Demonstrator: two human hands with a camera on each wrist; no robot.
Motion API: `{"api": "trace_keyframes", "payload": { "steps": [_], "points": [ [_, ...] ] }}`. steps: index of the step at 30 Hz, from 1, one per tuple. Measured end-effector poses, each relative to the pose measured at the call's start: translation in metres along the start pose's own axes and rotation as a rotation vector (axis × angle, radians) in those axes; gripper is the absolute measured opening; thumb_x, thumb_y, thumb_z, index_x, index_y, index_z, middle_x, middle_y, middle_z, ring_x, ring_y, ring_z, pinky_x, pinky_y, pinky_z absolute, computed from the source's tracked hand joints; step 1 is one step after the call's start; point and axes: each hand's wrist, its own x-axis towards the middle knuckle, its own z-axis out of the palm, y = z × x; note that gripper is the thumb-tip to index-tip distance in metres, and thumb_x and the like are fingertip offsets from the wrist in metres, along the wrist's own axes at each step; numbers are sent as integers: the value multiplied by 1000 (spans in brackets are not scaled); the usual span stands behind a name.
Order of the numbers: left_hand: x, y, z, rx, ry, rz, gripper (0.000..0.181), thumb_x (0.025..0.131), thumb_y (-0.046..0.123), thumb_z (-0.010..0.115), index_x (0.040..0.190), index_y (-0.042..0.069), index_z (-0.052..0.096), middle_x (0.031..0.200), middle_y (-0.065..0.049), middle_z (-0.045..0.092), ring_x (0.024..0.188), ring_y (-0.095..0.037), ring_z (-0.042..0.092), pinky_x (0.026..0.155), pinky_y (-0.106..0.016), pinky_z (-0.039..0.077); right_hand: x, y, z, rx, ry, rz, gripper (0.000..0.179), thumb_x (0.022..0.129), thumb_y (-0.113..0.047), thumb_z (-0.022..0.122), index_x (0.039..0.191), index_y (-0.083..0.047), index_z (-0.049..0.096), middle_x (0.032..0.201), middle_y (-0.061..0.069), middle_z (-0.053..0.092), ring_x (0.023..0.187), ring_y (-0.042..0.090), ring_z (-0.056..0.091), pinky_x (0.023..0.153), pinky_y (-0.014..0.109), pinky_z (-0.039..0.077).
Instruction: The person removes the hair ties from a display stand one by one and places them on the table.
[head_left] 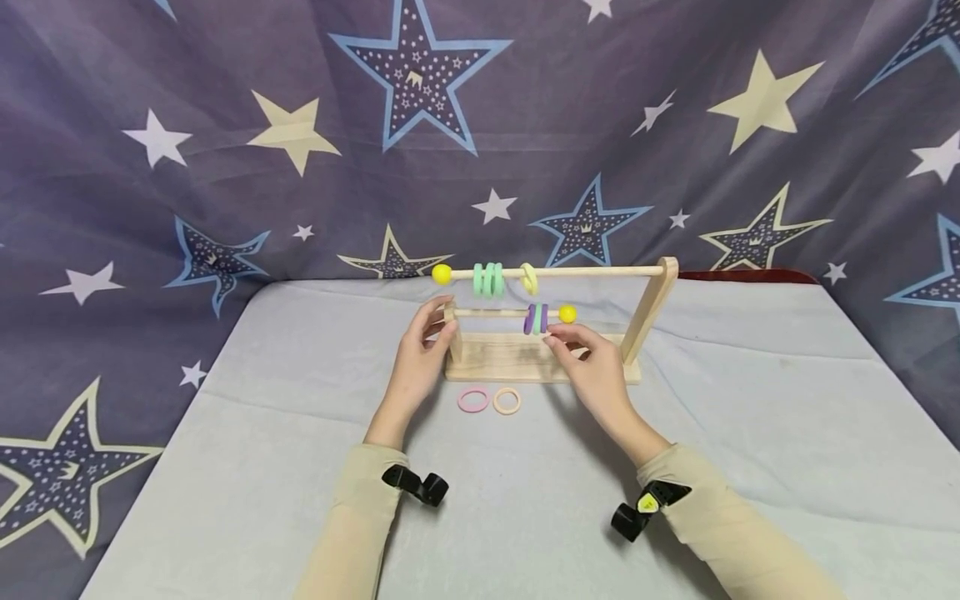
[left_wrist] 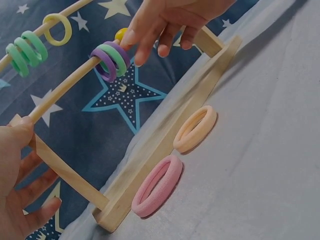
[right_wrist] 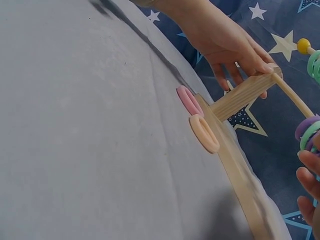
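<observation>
A wooden rack (head_left: 506, 358) with two rods stands on the table. My left hand (head_left: 426, 342) grips the top of its short post, thumb on the near side. On the lower rod hang two purple hair ties (left_wrist: 102, 70) with a green hair tie (head_left: 537, 318) between them. My right hand (head_left: 592, 367) is beside them, loosely spread fingertips right at the outer purple one, near the yellow end ball (head_left: 567, 314). Several hair ties hang on the upper rod: green ones (left_wrist: 27, 52) and a yellow one (head_left: 529, 279).
A pink hair tie (left_wrist: 157, 186) and a peach hair tie (left_wrist: 195, 129) lie on the table in front of the rack's base. The tall post (head_left: 649, 308) rises at the right. Behind the grey-covered table (head_left: 300, 500) hangs a star-patterned curtain (head_left: 225, 192).
</observation>
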Motion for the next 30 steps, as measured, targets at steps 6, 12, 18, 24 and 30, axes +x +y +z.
{"api": "trace_keyframes", "payload": {
  "steps": [6, 12, 18, 24, 30],
  "points": [
    [0, 2, 0, 2, -1, 1, 42, 102, 12, 57, 142, 5, 49, 133, -22, 56, 121, -33, 56, 89, -36, 44, 1, 1, 5, -3, 3, 12, 19, 90, -12, 74, 108, -5, 76, 95, 8, 75, 81, 20, 64, 64, 20, 43],
    [0, 2, 0, 4, -2, 5, 42, 102, 12, 56, 142, 4, 49, 133, -23, 55, 121, -34, 56, 89, -37, 44, 2, 0, 8, 4, -7, 30, 16, 90, -11, 73, 104, -3, 76, 93, 9, 75, 80, 23, 65, 64, 20, 43],
    [-1, 1, 0, 6, -3, 11, 42, 102, 12, 56, 142, 4, 49, 132, -23, 56, 121, -34, 56, 88, -36, 44, 2, -1, 10, 4, -3, 51, 13, 89, -12, 74, 99, -4, 77, 90, 9, 74, 80, 21, 65, 64, 20, 45],
    [0, -1, 0, 0, -1, 19, 42, 101, 12, 57, 142, 3, 49, 131, -23, 56, 120, -34, 56, 88, -36, 44, 1, 0, 9, -12, 19, 28, 13, 88, -13, 76, 98, -4, 78, 88, 8, 74, 78, 17, 64, 61, 18, 44],
    [1, -1, 0, -7, 0, 15, 42, 101, 12, 57, 142, 3, 49, 131, -23, 57, 120, -35, 57, 87, -36, 44, 2, -2, 6, -14, 39, 15, 13, 87, -13, 76, 97, -4, 79, 93, 9, 75, 71, 17, 59, 57, 17, 41]
  ]
}}
